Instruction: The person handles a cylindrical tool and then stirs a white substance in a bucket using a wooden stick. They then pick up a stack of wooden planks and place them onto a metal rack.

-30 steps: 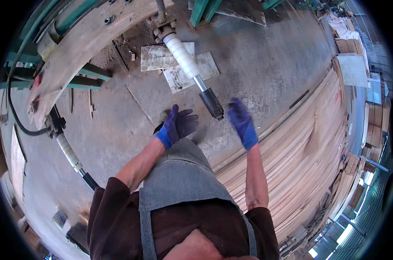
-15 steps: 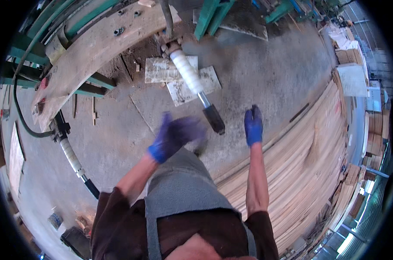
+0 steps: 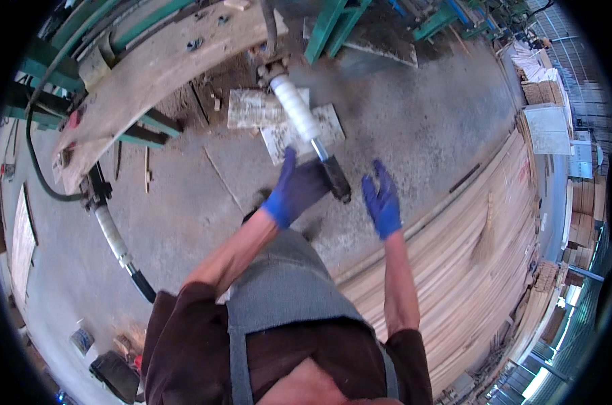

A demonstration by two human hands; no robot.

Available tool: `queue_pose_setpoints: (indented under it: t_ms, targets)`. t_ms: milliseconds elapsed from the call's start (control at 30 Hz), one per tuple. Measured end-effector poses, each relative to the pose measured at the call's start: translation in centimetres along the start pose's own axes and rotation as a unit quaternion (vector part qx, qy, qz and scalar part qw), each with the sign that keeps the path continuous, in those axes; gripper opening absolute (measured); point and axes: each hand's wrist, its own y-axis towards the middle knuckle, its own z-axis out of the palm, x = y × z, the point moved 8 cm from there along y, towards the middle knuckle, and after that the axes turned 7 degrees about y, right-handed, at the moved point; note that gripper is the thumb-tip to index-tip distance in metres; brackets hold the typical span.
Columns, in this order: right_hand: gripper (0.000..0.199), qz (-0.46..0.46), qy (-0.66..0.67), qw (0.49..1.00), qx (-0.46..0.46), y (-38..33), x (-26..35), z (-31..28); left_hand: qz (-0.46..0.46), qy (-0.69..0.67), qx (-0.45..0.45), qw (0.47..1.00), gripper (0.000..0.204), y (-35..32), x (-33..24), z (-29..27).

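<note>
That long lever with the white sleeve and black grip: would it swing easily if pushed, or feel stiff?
The lever looks rigid, a straight metal bar. It is probably heavy to move, since its far end joins the machine. The black grip likely stops gloves slipping.

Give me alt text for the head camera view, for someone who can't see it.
Seen from above, a person in blue gloves reaches toward a lever with a white sleeve and black grip: left hand beside it, right hand open in the air. Stacked thin wood sheets lie on the right.

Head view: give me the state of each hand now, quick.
Left hand: blue glove, fingers loosely spread, holding nothing, close by the black-tipped lever handle.
Right hand: blue glove, open, fingers spread, holding nothing.
</note>
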Motion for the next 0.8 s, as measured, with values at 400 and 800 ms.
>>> queue_pose_setpoints:
  t_ms: [400, 800]
  targets:
    - [0.040, 0.103, -0.097, 0.990, -0.005, 4.9, -5.0, -0.8, -0.063, 0.081, -0.146, 0.984, 0.094, -0.3, 3.0, -8.4]
    - [0.056, 0.016, -0.013, 1.000, -0.001, -4.5, -0.8, 0.9, 0.039, 0.062, 0.150, 0.986, 0.084, -10.6, -8.2, -0.7]
